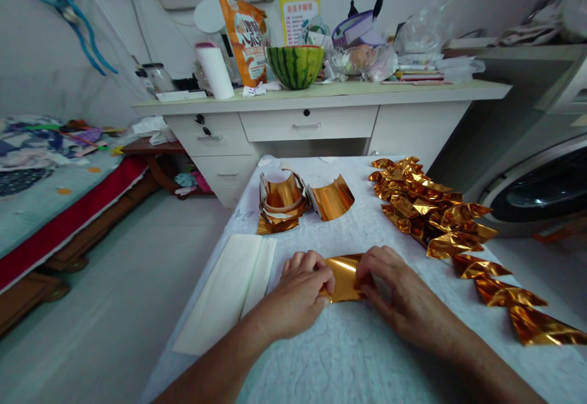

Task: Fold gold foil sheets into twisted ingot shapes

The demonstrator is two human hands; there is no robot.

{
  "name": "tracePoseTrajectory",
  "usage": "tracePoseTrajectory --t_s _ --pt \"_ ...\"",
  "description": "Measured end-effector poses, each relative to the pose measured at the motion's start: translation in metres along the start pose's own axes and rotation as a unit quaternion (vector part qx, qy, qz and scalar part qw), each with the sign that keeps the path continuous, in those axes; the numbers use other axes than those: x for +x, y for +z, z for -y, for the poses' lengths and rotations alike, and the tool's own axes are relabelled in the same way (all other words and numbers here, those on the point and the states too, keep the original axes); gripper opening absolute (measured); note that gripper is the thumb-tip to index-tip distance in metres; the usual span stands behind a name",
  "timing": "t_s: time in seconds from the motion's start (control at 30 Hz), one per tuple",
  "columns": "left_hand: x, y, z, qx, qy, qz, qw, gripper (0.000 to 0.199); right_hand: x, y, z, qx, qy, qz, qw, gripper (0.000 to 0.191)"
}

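Observation:
A small sheet of shiny gold foil paper [343, 279] lies on the cloth-covered table between my hands. My left hand [305, 288] grips its left edge with curled fingers. At the opposite edge, my right hand [389, 288] pinches the same sheet between thumb and fingers. Beyond them stand curled gold sheets [282, 199], partly rolled, with another curved gold sheet [334, 198] beside them. To the right, several folded gold foil pieces [422, 199] with twisted, pointed ends form a pile that trails toward me. Pale paper sheets [224, 291] lie left of my left hand.
Behind the table [321, 361] stands a white desk [316, 99] holding a half watermelon [296, 66], an orange snack bag [247, 40] and a paper roll [214, 71]. A washing machine [536, 165] is at the right, a bed [59, 208] at the left.

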State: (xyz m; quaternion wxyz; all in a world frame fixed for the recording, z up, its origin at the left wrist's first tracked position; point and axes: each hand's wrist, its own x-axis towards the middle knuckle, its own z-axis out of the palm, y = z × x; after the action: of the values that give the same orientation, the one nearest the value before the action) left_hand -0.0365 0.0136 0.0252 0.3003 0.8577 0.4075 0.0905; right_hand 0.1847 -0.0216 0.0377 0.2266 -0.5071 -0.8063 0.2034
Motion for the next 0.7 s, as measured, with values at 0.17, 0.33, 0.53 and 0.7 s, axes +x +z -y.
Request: tracePoseTrajectory --t_s 0.17,0.33,0.53,0.7 --pt "0.002 0.005 -0.002 0.009 -0.016 -0.015 1.000 0.006 0.005 0.027 -0.001 -0.006 0.018 0.034 0.999 0.013" --pt "0.005 0.015 -0.004 0.019 -0.050 -0.057 0.997 0.014 0.006 0.038 -0.003 -0.051 0.040 0.023 0.998 0.006" --pt "0.007 0.011 -0.002 0.011 -0.059 -0.027 0.998 0.011 0.005 0.044 0.005 -0.097 0.065 0.006 0.993 0.005" --pt "0.008 0.000 0.002 -0.011 -0.041 0.019 0.999 0.014 0.005 0.052 0.005 -0.134 0.073 -0.015 0.988 0.018"
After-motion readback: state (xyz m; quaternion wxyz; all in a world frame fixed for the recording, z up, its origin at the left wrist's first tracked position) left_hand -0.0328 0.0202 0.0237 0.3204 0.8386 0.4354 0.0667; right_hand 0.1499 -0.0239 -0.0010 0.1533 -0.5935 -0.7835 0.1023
